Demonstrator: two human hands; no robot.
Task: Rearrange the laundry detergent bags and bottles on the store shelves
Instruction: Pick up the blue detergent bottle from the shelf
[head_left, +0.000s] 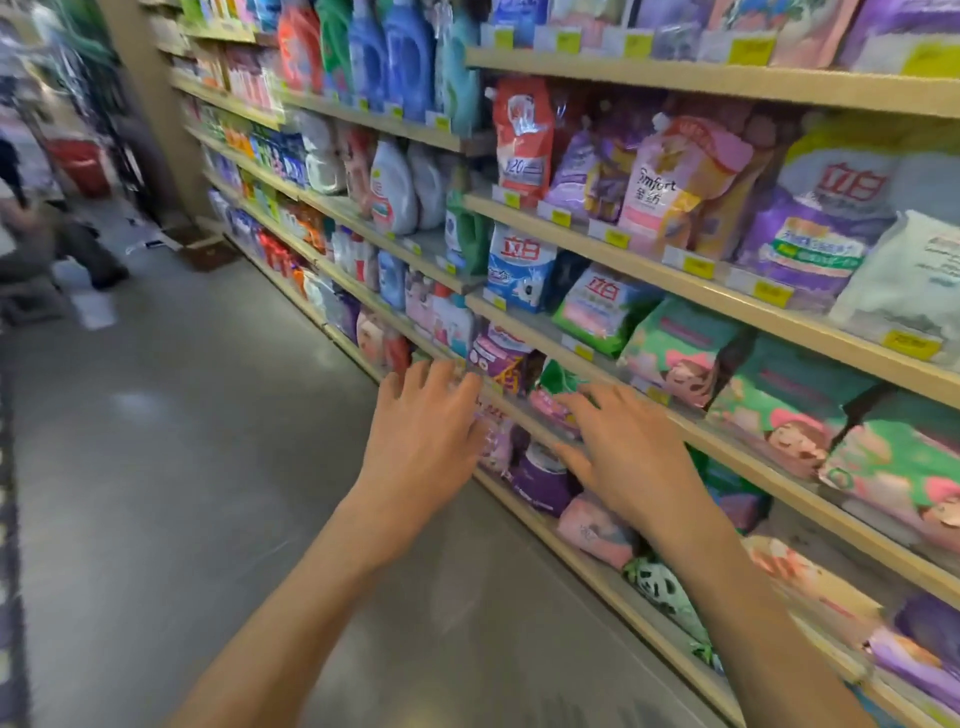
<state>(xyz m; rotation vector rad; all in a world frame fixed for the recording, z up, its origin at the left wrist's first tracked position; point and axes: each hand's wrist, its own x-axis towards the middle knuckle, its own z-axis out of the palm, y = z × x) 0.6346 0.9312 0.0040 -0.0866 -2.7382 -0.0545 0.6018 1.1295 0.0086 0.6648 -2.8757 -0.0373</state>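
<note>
Wooden store shelves (727, 291) run along the right, packed with detergent bags and bottles. My left hand (426, 431) and my right hand (628, 452) are both stretched out with fingers spread in front of a low shelf, holding nothing. Just beyond the left fingertips stands a purple-and-white bag (498, 356). A green-and-pink bag (558, 395) lies under my right fingertips; whether they touch it is unclear. Below the hands sit a dark purple pouch (540, 480) and a pink bag (597, 527). Blue bottles (395, 57) stand on the top shelf at the left.
The grey aisle floor (208, 467) stretches to the left. A red basket (80, 166) and a person's legs (78, 244) are at the far left end. Yellow price tags (698, 266) line the shelf edges. The picture is motion-blurred.
</note>
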